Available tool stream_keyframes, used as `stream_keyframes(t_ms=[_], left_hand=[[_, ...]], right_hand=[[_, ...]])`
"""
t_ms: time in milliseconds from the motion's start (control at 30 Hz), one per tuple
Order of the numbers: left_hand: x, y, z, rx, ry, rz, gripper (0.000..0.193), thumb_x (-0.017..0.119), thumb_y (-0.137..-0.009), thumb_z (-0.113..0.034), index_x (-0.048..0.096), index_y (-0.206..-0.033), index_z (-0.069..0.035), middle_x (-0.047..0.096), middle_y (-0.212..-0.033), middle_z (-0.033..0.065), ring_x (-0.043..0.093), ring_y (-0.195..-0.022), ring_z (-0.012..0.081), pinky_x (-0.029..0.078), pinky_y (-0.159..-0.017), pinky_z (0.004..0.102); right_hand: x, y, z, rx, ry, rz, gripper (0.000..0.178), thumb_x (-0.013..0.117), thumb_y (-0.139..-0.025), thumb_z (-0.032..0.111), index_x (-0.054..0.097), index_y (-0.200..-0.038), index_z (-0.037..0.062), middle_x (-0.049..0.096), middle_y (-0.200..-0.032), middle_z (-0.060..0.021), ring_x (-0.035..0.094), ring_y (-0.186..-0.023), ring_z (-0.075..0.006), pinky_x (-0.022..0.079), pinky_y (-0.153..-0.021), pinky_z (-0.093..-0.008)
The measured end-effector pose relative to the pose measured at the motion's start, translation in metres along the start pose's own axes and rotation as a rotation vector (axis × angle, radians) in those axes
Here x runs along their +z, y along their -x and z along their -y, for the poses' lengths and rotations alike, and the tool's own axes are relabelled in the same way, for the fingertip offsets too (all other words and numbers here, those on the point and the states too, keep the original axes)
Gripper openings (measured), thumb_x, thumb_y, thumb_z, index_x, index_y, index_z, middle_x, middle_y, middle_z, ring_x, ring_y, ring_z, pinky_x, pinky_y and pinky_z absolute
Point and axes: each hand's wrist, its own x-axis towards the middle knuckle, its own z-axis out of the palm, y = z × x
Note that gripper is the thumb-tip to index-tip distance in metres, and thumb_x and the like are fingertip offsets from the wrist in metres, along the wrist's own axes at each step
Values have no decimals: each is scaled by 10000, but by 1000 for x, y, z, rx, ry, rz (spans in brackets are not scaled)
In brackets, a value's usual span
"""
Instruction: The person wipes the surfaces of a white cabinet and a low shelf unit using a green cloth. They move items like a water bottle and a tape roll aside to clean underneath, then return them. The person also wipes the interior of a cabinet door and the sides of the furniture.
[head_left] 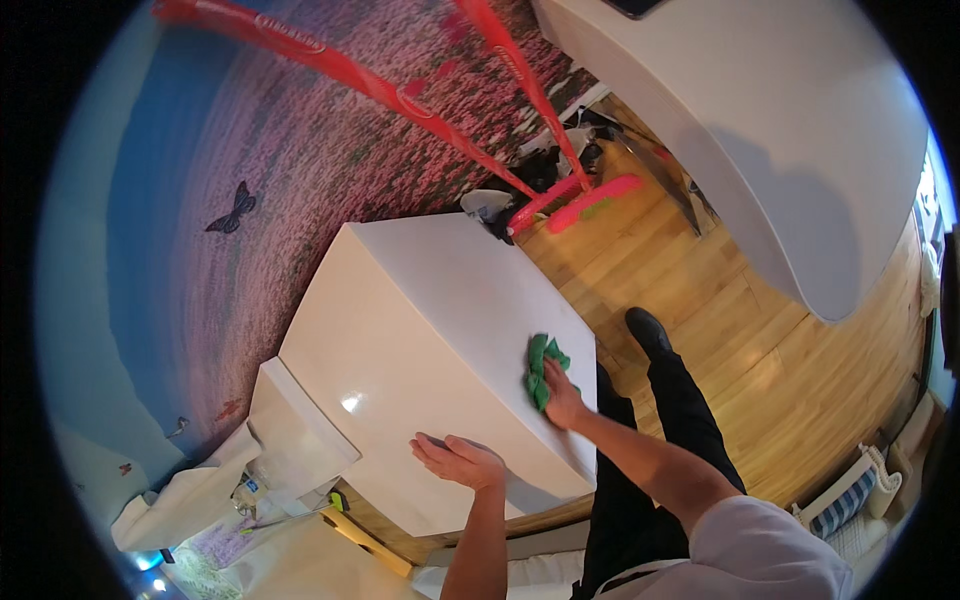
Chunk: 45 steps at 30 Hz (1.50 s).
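Fingers of the right hand (564,400) are bunched over a crumpled green cloth (540,368), pressing it against the shaded face of a white cabinet (330,320), close to the edge where that face meets the brighter one. Fingers of the left hand (462,463) are stretched out and hold nothing; that hand is over the brighter face, and whether it touches the surface I cannot tell. From the grip and the cloth's place, the work in hand looks like wiping down the cabinet, and I would judge it to be underway rather than finished. How much is done is harder to say: both faces in view look smooth and white, with a patch of glare on the brighter one, and neither dirt nor a wet track shows where the cloth has or has not passed. The cloth covers only a small part of the shaded face, so the rest of it, and perhaps the brighter face too, may remain to be gone over. Nearby, two red poles (380,86) lean beyond the cabinet's far end, and a white table (800,100) stands apart across the wooden floor (690,290).
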Motion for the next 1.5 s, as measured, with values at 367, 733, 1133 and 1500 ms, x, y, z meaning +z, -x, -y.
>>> stream_keyframes(t_ms=[367, 733, 1133, 1500], left_hand=[[8, 1, 6, 33, 9, 40, 677, 397, -1122, -411, 390, -1580, 88, 333, -1640, 384, 323, -1525, 545, 275, -1253, 618], [-36, -15, -45, 587, -1, 184, 615, 563, -1061, -280, 410, -1549, 61, 368, -1637, 342, 313, -1547, 514, 168, -1271, 653], [6, -101, -156, 1711, -158, 976, 307, 782, -810, -325, 767, -954, -54, 789, -1046, 130, 760, -992, 320, 589, -902, 442], [28, -104, -161, 1737, 15, 950, 307, 812, -751, -345, 746, -848, -61, 787, -972, 110, 766, -938, 286, 600, -826, 411]], right_hand=[[2, -51, 6, -315, 245, -125, 628, 439, -1144, 452, 491, -1535, -36, 431, -1638, -260, 344, -1543, -472, 291, -1298, -498], [-6, 81, -145, -34, 269, -173, 591, 503, -1126, 380, 488, -1516, -63, 523, -1539, -279, 436, -1475, -434, 364, -1243, -472], [-29, 82, 2, -539, -21, -123, 504, 534, -1116, 320, 525, -1537, 43, 494, -1592, -240, 421, -1504, -454, 282, -1292, -536], [-29, -55, -173, 89, 276, -249, 545, 378, -1138, 348, 570, -1460, -48, 560, -1541, -235, 443, -1491, -423, 276, -1290, -525]])
